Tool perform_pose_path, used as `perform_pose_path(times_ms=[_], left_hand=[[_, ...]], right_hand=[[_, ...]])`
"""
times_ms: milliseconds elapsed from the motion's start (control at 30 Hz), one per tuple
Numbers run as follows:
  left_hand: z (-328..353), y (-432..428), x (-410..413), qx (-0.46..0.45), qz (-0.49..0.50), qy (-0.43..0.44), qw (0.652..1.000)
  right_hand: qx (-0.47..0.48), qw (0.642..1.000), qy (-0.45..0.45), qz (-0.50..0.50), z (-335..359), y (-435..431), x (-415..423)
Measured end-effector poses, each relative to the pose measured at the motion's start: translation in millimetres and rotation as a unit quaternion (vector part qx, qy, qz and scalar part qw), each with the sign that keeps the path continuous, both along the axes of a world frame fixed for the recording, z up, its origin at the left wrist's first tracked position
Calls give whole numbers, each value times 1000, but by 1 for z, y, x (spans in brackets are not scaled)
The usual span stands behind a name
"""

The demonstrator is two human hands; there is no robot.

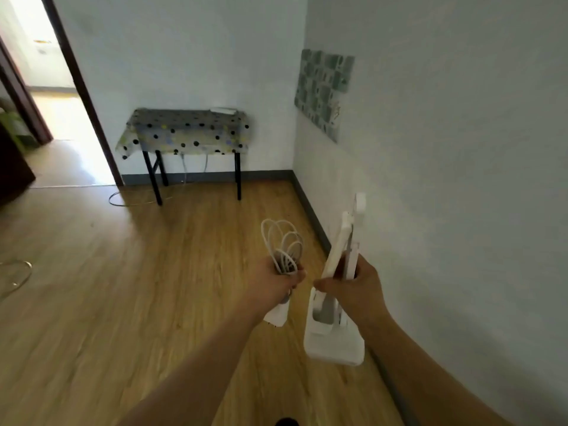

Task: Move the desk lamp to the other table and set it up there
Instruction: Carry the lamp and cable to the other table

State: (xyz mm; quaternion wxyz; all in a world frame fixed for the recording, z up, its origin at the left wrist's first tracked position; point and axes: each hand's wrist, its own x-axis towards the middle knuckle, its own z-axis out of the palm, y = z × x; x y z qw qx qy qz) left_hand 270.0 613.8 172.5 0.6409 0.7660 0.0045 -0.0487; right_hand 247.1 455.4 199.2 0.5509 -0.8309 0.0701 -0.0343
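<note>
My right hand [353, 287] grips the folded white desk lamp [335, 339] by its arm, base hanging low, head pointing up near the right wall. The lamp's coiled white cord [284, 241] is bunched in my left hand [273, 284], with its white plug adapter [276, 315] dangling below the fist. Both hands are held over the wooden floor. Across the room, against the far wall, stands a small black-legged table [187, 130] draped in a polka-dot cloth.
A white power strip [222, 110] lies on the table's back right corner, and cables hang beneath it to a loop on the floor [123, 201]. An open doorway [58, 96] is at left. Dark furniture [12, 167] stands at far left. The right wall carries a tiled panel [322, 90].
</note>
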Motion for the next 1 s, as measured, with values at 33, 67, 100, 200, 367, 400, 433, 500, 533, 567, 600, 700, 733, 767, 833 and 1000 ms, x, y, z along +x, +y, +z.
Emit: perform_pose_path(times_ms=[33,67,100,200,367,400,433,500,533,567,600,700,733,767,833,1000], left_hand=[[0,13,11,3,11,-6,1000],[-2,25,23,5,23,-11,1000],[-3,37,37,7,36,-16,999],[-7,68,84,7,66,-11,998],[-5,110,191,-2,91,-16,996],[-2,118,214,-2,95,-16,995],[1,124,234,6,98,-14,995],[6,136,277,20,103,-18,994],[8,144,305,25,110,-23,993],[10,149,319,30,115,-28,993],[12,155,335,27,120,-31,992],[12,173,382,22,117,-34,992],[12,181,398,20,121,-35,992],[12,188,411,15,123,-39,992],[7,206,446,14,129,-43,991],[5,243,519,25,128,-37,991]], right_hand=[[2,1000,1,8,-1,11,14],[4,1000,4,17,-2,22,29],[6,1000,4,28,-4,33,48],[5,998,8,61,-8,60,103],[17,996,10,85,-13,106,226],[24,996,9,87,-14,114,252],[26,996,14,87,-13,120,272],[28,995,18,95,-10,132,316],[32,994,16,100,-9,140,346],[30,994,14,101,-7,145,361],[32,994,14,100,-6,152,379],[15,994,13,105,-8,170,431],[1,994,11,109,-8,178,450],[-6,994,10,112,-9,185,464],[-11,993,14,118,-14,204,503],[-3,991,31,130,-16,243,579]])
